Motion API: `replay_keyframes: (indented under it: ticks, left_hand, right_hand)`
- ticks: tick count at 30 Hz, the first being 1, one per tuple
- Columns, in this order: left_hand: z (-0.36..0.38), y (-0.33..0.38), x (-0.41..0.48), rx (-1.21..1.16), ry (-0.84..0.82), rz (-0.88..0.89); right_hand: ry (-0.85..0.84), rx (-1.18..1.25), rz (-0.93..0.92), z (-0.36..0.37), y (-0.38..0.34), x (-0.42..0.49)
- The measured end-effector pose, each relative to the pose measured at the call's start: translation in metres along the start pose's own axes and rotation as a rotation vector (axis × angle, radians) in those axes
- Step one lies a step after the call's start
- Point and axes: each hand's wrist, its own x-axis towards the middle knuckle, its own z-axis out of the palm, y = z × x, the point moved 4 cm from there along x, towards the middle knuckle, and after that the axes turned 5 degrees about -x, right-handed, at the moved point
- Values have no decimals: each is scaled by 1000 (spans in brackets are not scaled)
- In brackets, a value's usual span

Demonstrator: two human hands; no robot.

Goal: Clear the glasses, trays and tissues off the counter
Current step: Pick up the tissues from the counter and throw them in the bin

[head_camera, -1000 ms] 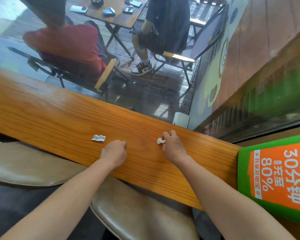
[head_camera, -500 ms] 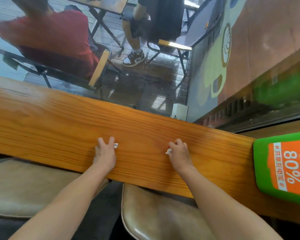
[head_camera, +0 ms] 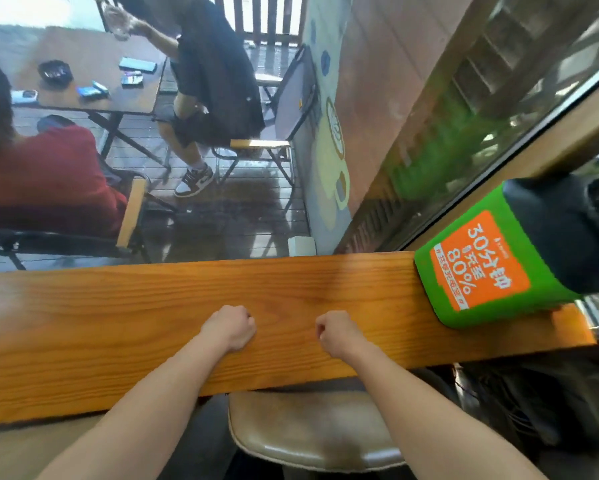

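Both tissue scraps are gone from the counter [head_camera: 118, 306] since earlier; your left hand [head_camera: 229, 328] and right hand [head_camera: 337, 334] are now fists, fingers closed, contents hidden. Green charger box [head_camera: 481, 268] sits at 2 o'clock near the counter end; bare wood toward 9.

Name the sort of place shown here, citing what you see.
Probably a café: a wooden window counter with a stool beneath, a green charging-ad stand, and a patio table with seated people outside.
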Motion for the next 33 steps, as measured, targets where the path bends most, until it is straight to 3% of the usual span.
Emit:
replay_keyframes:
  ticks: [4,9,18,21,26,33]
  left_hand:
    - [-7,85,-13,64,73,137]
    - [27,201,-27,186,39,302]
    - [199,399,-125,630,-178,663]
    - [250,432,-162,743,-247,753]
    - [286,469,-181,762,-213,825]
    - [310,486,-151,702,-224,757]
  right_hand:
    - [140,42,101,-37,50,-45]
    - [371,164,207,-62,139,-119]
    - [525,337,441,-16,338,-259]
    - [538,356,492,6,376,-292]
    - [572,406,572,26,407,-318]
    - [561,520,622,54,420,-299]
